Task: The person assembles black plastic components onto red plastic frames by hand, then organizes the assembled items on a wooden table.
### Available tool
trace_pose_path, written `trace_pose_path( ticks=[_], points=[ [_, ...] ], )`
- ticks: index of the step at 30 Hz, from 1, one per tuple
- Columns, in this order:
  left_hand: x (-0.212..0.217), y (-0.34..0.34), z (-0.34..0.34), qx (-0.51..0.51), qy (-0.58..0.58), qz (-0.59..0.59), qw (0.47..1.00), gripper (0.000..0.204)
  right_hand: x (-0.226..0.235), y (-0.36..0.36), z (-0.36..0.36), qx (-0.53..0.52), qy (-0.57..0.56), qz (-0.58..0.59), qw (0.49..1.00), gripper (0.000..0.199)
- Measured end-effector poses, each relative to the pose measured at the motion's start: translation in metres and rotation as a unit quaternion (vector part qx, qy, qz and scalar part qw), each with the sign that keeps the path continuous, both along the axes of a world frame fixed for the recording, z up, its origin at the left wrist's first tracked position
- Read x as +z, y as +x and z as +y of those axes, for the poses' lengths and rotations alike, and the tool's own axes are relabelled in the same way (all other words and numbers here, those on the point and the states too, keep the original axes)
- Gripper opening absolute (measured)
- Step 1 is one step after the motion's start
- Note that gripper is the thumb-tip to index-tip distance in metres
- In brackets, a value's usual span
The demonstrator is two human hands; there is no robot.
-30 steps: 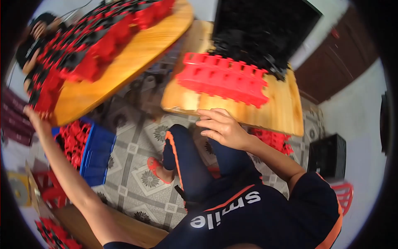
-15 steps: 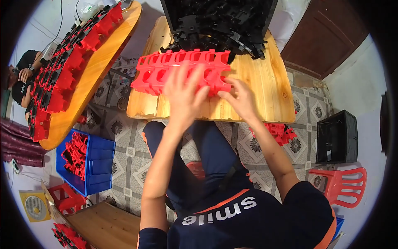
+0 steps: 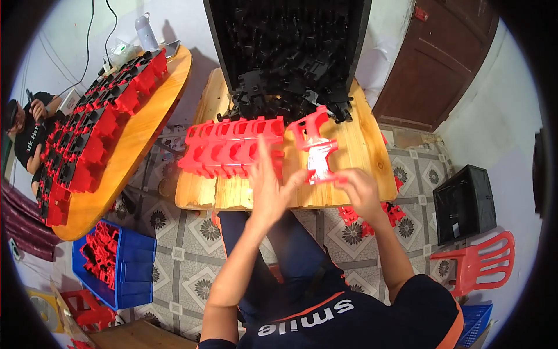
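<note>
A row of red plastic frames [image 3: 215, 158] with large openings stands on the wooden table in front of me. My left hand [image 3: 269, 189] is at the row's right end, its fingers spread and stretched up along it. The left thumb reaches toward a separate red plastic part [image 3: 318, 152] that stands slightly tilted to the right of the row, with a gap between them. Fingers of my right hand [image 3: 361, 191] are closed on that part's lower right corner. Whether the left thumb touches it I cannot tell.
At the table's [image 3: 363, 154] back, a black crate [image 3: 218, 43] spills black plastic parts. Assembled red and black rows [image 3: 107, 119] cover the left table, where another person sits. A blue bin [image 3: 136, 264] holds red parts; a red chair [image 3: 479, 264] stands right.
A red part now stands apart from the row's right end, with my right hand on it. My left hand remains beside the row, and the view has tilted up.
</note>
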State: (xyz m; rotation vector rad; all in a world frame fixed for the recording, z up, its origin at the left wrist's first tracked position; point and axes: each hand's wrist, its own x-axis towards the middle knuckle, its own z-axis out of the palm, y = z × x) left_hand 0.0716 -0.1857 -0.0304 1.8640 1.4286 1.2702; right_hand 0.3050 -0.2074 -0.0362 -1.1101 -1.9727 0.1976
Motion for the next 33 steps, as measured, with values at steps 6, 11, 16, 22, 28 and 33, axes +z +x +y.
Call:
trace_pose_path(
  ticks=[6, 11, 16, 22, 28, 33],
  points=[
    [0.024, 0.003, -0.018, -0.084, -0.179, -0.499, 0.844, 0.101, 0.069, -0.039, 0.021, 0.293, 0.052, -0.112, 0.948, 0.027],
    [-0.021, -0.025, -0.039, -0.199, -0.202, -0.659, 0.697, 0.086, 0.087, -0.063, 0.19, -0.001, 0.107, 0.061, 0.992, 0.018],
    [-0.031, -0.033, -0.058, -0.195, -0.215, -0.691, 0.662, 0.103, 0.081, -0.07, 0.313, -0.208, 0.139, -0.202, 0.947, 0.056],
    [-0.047, -0.05, -0.092, -0.171, -0.222, -0.724, 0.63, 0.1, 0.09, -0.056, 0.211, -0.151, 0.244, -0.05, 0.957, 0.052],
    [-0.06, -0.053, -0.102, -0.167, -0.217, -0.724, 0.632, 0.093, -0.036, -0.018, 0.082, 0.082, -0.204, 0.439, 0.871, 0.047],
    [-0.064, -0.048, -0.107, -0.14, -0.219, -0.7, 0.665, 0.087, -0.058, 0.005, 0.039, -0.154, -0.164, -0.033, 0.974, 0.034]
  ],
)
